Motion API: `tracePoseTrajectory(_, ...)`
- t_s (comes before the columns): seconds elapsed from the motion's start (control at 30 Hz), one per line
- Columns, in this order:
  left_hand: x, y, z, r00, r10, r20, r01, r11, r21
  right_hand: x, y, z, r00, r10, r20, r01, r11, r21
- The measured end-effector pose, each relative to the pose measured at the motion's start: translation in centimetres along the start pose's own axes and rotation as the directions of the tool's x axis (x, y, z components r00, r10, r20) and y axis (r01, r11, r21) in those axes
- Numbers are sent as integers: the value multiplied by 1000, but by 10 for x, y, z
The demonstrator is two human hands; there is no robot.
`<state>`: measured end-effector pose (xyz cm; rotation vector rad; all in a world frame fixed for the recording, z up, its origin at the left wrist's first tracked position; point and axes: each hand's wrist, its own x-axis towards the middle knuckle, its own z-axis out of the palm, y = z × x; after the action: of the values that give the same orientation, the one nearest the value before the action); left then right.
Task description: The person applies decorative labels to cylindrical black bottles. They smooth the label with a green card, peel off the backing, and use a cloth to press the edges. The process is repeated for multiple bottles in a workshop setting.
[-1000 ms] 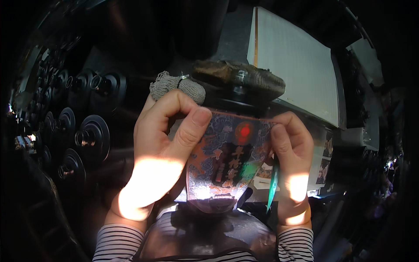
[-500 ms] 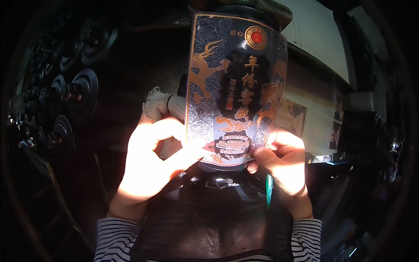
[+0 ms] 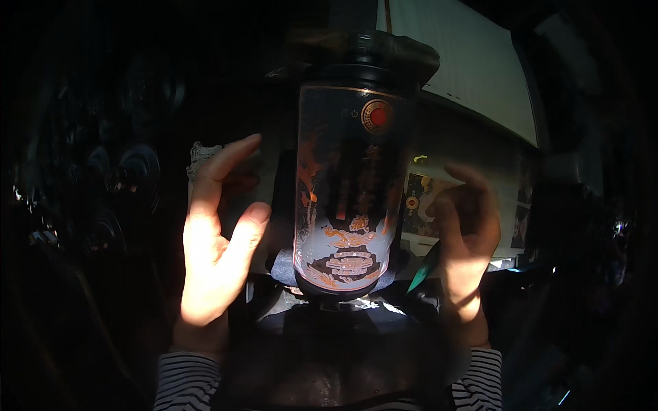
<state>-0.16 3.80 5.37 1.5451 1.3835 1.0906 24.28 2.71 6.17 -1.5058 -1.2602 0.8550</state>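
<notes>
In the middle is a dark, glossy cylindrical vessel (image 3: 346, 298), its lower end toward me. A dark blue label (image 3: 343, 250) with orange-gold ornament and a round red-and-gold emblem lies along its curved side. My left hand (image 3: 223, 240) is off to the left of the vessel, fingers and thumb spread, holding nothing. On the other side my right hand (image 3: 469, 233) is apart from the vessel too, its fingers loosely bent with a gap to the thumb. Much of the label is in shadow.
A pale board (image 3: 466, 68) slants across the upper right. Below it lies a dark patterned sheet (image 3: 417, 205). Something knitted and grey (image 3: 201, 157) is behind my left hand, and a green strip (image 3: 423, 270) beside my right. Dark round discs (image 3: 137, 171) stand at the left.
Both hands have let go of the label's lower corners and moved apart to either side. The label now follows the vessel's curve lower down. The light on it has dimmed.
</notes>
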Motion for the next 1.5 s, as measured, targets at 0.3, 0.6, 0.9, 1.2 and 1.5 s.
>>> tracePoseTrajectory(0.3,56,17,37,952,-95,291,168,957,-237,51,6,24,893,-263,365,262,964,52)
tracePoseTrajectory(0.6,57,22,47,919,-173,353,335,815,-473,61,16,33,907,-247,340,229,969,94)
tracePoseTrajectory(0.9,52,26,60,948,-161,275,300,745,-595,62,16,15,859,-274,432,310,951,-14)
tracePoseTrajectory(1.2,39,29,53,953,-132,274,297,592,-749,52,26,0,860,-102,500,59,993,101)
tracePoseTrajectory(1.5,15,-44,-6,830,85,552,-44,995,-87,18,33,-1,813,-210,543,264,964,-22)
